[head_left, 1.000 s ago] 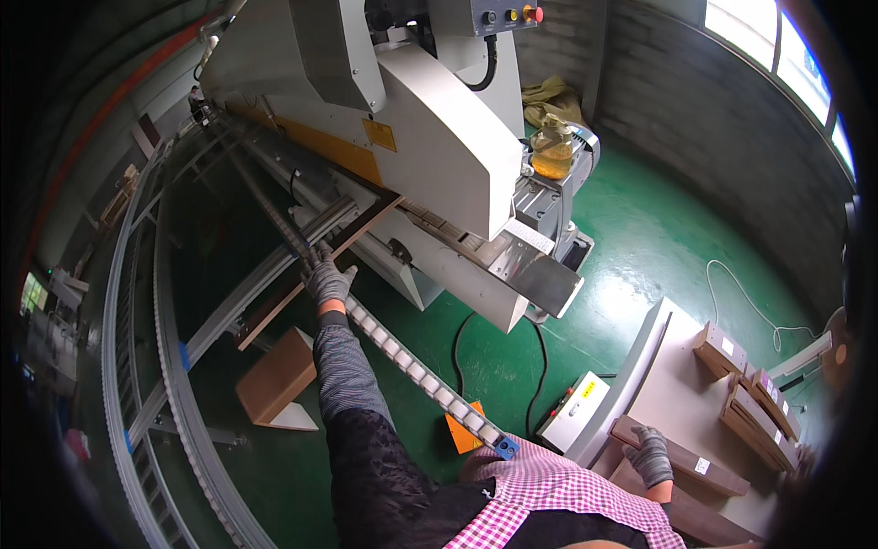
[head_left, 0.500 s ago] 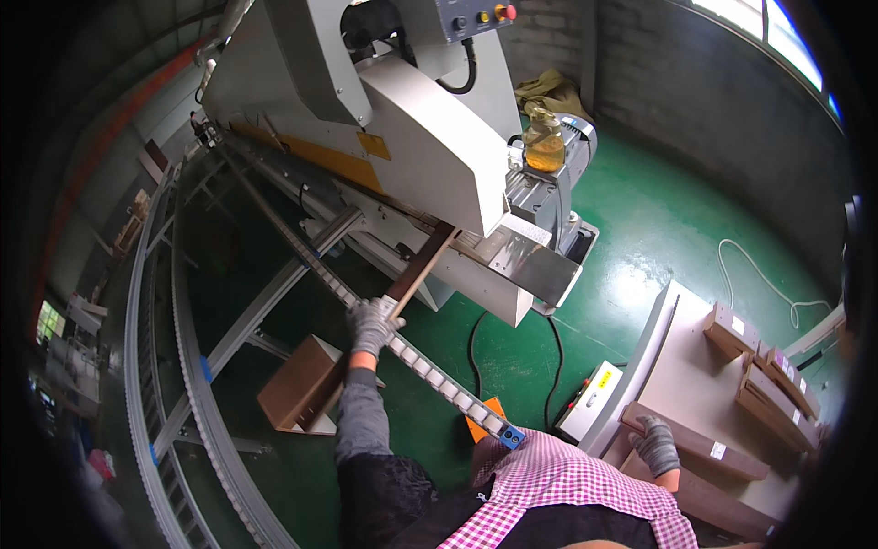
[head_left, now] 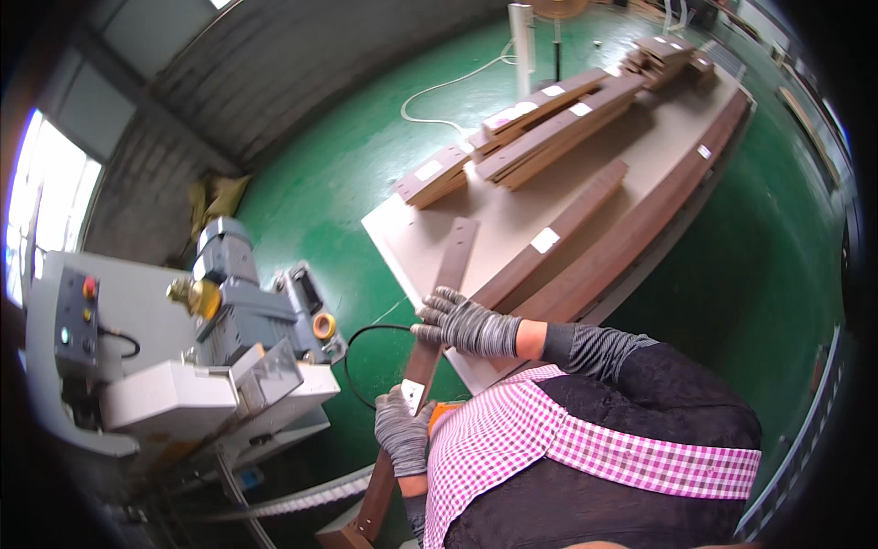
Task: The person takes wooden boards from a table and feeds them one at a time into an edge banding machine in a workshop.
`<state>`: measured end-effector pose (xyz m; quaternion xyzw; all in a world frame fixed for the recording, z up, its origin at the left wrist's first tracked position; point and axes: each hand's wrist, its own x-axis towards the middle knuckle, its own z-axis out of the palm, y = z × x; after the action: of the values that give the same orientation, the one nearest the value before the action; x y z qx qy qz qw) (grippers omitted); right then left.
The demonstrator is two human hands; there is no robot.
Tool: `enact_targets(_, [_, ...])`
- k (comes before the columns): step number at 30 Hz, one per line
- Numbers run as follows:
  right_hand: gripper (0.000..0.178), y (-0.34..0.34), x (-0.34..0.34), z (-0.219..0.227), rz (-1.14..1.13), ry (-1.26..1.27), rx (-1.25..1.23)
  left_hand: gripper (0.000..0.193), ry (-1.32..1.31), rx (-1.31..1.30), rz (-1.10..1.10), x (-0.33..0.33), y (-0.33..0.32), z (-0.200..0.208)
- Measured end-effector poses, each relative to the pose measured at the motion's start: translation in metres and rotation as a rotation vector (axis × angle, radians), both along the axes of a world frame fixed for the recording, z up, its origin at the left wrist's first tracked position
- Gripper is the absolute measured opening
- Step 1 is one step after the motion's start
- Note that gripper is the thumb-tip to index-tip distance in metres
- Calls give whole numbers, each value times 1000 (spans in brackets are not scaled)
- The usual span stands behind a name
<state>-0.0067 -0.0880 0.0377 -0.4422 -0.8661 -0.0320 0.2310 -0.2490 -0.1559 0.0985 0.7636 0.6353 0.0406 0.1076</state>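
Note:
A long brown wooden board (head_left: pixel 451 261) slants in front of me, with holes near its far end and a white label lower down. My left hand (head_left: pixel 402 432), in a grey knit glove, is closed round the board just below the label. Farther up, my right hand (head_left: pixel 468 324), in a matching striped glove, grips the board with its fingers laid across the top. The board's far end overlaps the edge of a pale table (head_left: pixel 407 240) in view. Below my left hand, more brown wood shows; I cannot tell whether it is the same board.
Several labelled brown boards (head_left: pixel 562 133) are stacked on the table, with longer boards (head_left: pixel 631 238) along its near side. A grey-white machine (head_left: pixel 169 398) with a motor (head_left: pixel 251 311) and control panel (head_left: pixel 78 316) stands left. A black cable (head_left: pixel 352 352) loops over the green floor.
My view has swung right, from the machine to the table. The board has come away from the machine in my left hand. My right hand has left the table's boards and taken hold of it.

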Motion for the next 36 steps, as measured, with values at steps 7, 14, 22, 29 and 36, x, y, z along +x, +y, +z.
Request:
enact_targets(7, [44,2,204,-8,-244,-158,-424,73,-46,29,-447,136,55,-19])
enact_targets(14, [56,14,343,-46,-456,-296,-473,73,140,-66,-480,178,103,-86])
enact_targets(22, [55,18,355,-63,-530,-373,-559,65,231,-116,-389,189,109,-122])
enact_targets(29, [74,37,369,-74,-524,-534,-669,62,207,-123,-394,196,115,-118])
enact_targets(36, [92,58,320,-55,-567,-849,-576,89,-26,-84,-245,132,88,-106])
